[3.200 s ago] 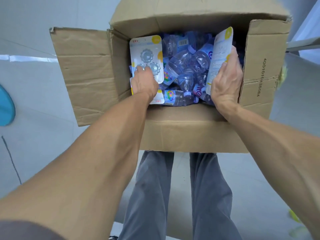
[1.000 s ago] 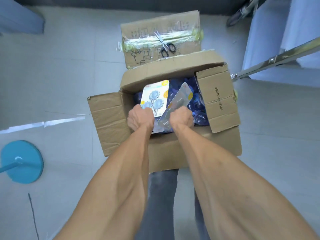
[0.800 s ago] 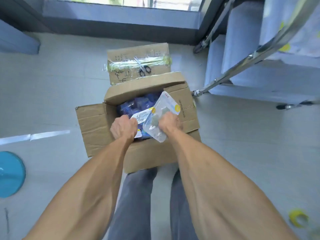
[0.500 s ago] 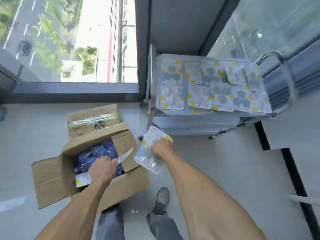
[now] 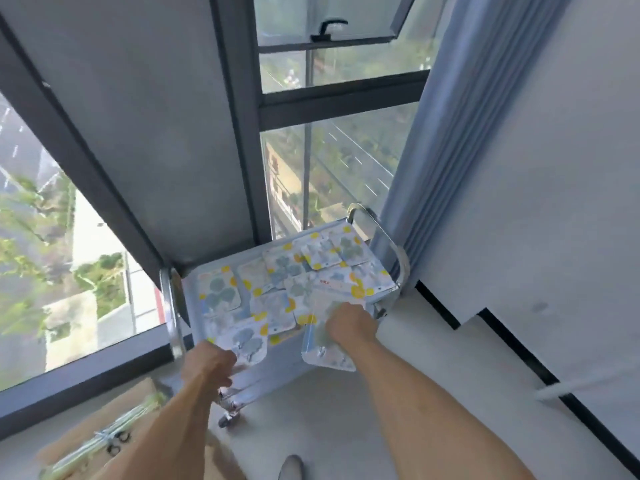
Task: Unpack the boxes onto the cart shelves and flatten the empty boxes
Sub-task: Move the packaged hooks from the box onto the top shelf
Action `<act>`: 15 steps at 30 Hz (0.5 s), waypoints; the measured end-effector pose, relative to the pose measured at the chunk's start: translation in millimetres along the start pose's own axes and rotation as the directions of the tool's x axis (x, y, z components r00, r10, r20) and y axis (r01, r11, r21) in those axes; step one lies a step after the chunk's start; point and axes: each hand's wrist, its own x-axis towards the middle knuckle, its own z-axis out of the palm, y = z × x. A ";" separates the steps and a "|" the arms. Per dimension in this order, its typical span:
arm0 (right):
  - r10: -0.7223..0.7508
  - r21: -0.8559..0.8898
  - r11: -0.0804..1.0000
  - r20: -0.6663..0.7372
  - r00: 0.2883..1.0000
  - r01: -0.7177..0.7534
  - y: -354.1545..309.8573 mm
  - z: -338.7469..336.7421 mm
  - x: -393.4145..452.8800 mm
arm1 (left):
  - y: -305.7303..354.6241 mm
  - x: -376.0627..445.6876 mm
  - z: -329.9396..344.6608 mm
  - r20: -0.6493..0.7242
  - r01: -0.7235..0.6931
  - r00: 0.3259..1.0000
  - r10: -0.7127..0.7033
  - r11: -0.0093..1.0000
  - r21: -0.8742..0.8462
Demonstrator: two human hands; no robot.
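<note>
Each grip w/ a blister pack: left hand (image 5: 207,363) pack (image 5: 246,341), right hand (image 5: 349,325) pack (image 5: 327,351), over cart (image 5: 388,237).

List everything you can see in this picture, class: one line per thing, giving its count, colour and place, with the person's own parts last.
cart: one, shiny metal with a pale top shelf, by the window.
blister packs: many, count unclear, clear with yellow dots, laid flat over the top shelf.
held packs: one in each hand, clear and yellow, at the shelf's near edge.
taped box: one, brown with yellowish tape, on the floor lower left.
scissors: one pair, dark handles, on the taped box.
curtain: one, blue, right of the window.
window frame: dark grey, behind the cart.
shoe: one, grey, bottom edge.
left hand: grips a pack.
right hand: grips a pack.
</note>
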 end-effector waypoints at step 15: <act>-0.058 -0.052 0.997 0.118 0.991 0.065 -74.2 -11.3 220.3 | 147.2 168.5 35.9 -0.204 0.028 0.978 -0.047 0.995 -0.094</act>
